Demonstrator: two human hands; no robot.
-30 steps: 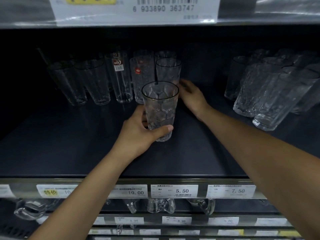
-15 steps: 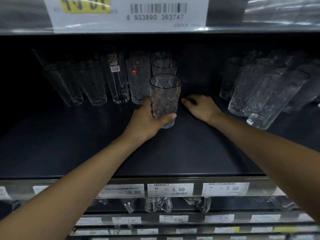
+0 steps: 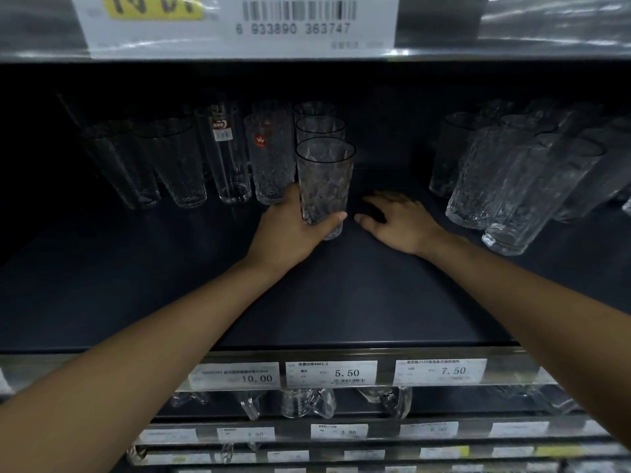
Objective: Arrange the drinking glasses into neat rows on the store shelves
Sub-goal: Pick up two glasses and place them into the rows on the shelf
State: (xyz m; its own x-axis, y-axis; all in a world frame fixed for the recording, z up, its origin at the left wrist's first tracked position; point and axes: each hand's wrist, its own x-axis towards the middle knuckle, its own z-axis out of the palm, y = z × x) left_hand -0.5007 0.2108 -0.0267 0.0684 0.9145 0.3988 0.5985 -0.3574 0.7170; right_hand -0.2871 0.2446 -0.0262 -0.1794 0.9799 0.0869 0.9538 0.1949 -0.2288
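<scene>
L hand grips front glass, upright; R hand rests flat on shelf beside it, fingers loose.

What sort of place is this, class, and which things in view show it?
Most likely a shop's glassware aisle. Price labels reading 10.00, 5.50 and 7.50 line the shelf edge, a barcode tag sits on the shelf above, and groups of drinking glasses stand on the dark shelf.
</scene>
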